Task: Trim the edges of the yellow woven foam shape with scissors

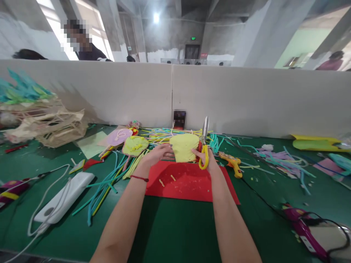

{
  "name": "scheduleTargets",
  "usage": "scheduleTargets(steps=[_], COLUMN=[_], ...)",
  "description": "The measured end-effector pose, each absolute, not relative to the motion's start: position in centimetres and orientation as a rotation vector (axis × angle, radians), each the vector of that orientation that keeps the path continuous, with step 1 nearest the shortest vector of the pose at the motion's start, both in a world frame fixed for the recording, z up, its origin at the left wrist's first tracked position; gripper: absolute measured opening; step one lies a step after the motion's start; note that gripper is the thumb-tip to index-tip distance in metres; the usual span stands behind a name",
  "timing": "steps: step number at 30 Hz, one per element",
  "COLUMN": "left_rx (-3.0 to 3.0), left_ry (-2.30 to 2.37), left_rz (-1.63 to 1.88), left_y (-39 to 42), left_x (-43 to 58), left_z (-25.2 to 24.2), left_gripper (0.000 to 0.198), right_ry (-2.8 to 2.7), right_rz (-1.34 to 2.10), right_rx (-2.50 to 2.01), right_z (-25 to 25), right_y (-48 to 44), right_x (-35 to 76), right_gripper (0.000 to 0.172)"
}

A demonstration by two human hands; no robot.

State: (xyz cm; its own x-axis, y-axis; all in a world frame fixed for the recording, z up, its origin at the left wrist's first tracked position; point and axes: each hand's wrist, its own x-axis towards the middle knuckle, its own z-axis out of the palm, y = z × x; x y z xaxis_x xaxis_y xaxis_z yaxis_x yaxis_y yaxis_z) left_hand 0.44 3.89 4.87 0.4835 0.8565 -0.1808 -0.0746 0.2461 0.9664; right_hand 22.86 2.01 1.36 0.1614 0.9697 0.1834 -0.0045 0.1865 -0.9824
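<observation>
A pale yellow, petal-shaped piece (184,146) with a rough, layered surface is held up over a red sheet (186,184). My right hand (211,160) pinches its right edge, thumb on the front. The same hand also carries scissors (204,144) with yellow and red handles, blades pointing up. At the left edge of the piece is my left hand (160,155), its fingers stretched toward it; I cannot tell how firmly they touch. Small yellow scraps lie on the red sheet.
Teal and yellow stems (109,186), a yellow-green round piece (135,146) and a white power strip (65,197) lie to the left. A yellow glue gun (233,164) rests at right, its cord trailing. Behind stands a pale partition (246,98); people are beyond it.
</observation>
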Motion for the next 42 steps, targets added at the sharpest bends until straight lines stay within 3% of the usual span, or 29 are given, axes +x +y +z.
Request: scheduleTargets(steps=[16, 29, 34, 38, 42], left_rx=[1.329, 1.127, 1.144, 1.117, 0.987], left_ry=[0.930, 0.832, 0.806, 0.807, 0.815], left_rz=[0.856, 0.704, 0.602, 0.717, 1.026], left_y=[4.0, 3.1, 2.8, 2.5, 2.4], left_x=[2.8, 0.8, 0.6, 0.5, 0.2], left_z=[3.4, 4.9, 4.8, 5.9, 7.4], left_gripper=[0.037, 0.029, 0.040, 0.040, 0.040], right_ry=[-1.086, -1.406, -1.495, -1.307, -0.996], right_rz=[0.947, 1.060, 1.131, 1.095, 0.996], right_rx=[-1.214, -1.035, -1.012, -1.102, -1.137], right_z=[0.2, 3.9, 4.8, 4.9, 4.6], right_y=[2.6, -0.2, -0.8, -0.1, 1.1], right_x=[23.2, 23.2, 23.2, 22.8, 21.5], right_gripper=[0.038, 0.041, 0.034, 0.031, 0.044])
